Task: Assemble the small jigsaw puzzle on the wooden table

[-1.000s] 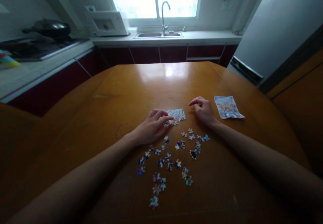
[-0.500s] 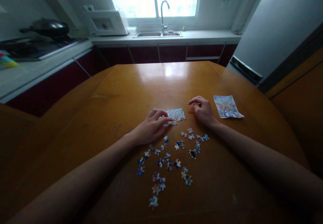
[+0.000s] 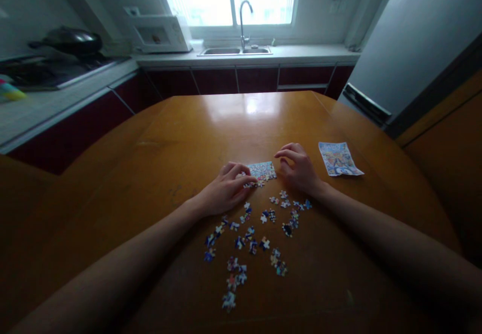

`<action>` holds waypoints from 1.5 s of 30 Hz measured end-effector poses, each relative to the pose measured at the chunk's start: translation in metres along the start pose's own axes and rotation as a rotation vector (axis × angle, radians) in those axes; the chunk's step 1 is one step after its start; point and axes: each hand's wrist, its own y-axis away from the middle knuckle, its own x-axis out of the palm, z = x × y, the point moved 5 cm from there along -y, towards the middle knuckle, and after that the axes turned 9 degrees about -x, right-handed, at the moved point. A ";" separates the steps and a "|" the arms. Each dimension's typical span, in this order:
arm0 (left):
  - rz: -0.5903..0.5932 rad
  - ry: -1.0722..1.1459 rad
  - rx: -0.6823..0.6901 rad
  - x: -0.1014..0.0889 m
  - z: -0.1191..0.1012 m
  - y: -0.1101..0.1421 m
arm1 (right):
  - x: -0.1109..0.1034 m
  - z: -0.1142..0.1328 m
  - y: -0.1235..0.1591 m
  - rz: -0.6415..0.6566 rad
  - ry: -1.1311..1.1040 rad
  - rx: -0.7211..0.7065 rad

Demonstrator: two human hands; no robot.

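Note:
A partly joined jigsaw puzzle lies flat on the wooden table, with a ragged near edge. My left hand rests at its left side, thumb and fingers apart and touching the joined part. Just off the puzzle's right edge, my right hand hovers with its fingers loosely bent and nothing visible between them. Many loose puzzle pieces are scattered nearer to me, among them a cluster on the right and a piece closest to me. My left fingers hide the puzzle's left end.
A creased picture sheet lies right of my right hand on the table. Beyond the table's far edge are a sink with a tap, a microwave and a wok on the hob. A fridge stands at the right.
My right hand has shifted slightly left, closer to the puzzle's right edge. My left hand and the loose pieces look unchanged.

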 end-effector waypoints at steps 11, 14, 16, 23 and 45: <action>-0.006 0.011 0.000 0.001 0.000 0.001 | 0.004 0.034 0.004 0.382 -0.160 -0.233; -0.003 0.020 0.000 0.000 -0.001 0.001 | 0.005 0.050 0.009 0.613 -0.291 -0.307; 0.000 0.022 -0.004 0.000 -0.001 0.001 | 0.004 0.058 0.011 0.703 -0.339 -0.308; -0.007 0.021 -0.010 0.001 0.000 0.001 | 0.005 0.066 0.017 0.814 -0.367 -0.314; -0.053 0.027 -0.028 0.001 0.004 0.002 | 0.009 0.057 0.017 0.673 -0.243 -0.302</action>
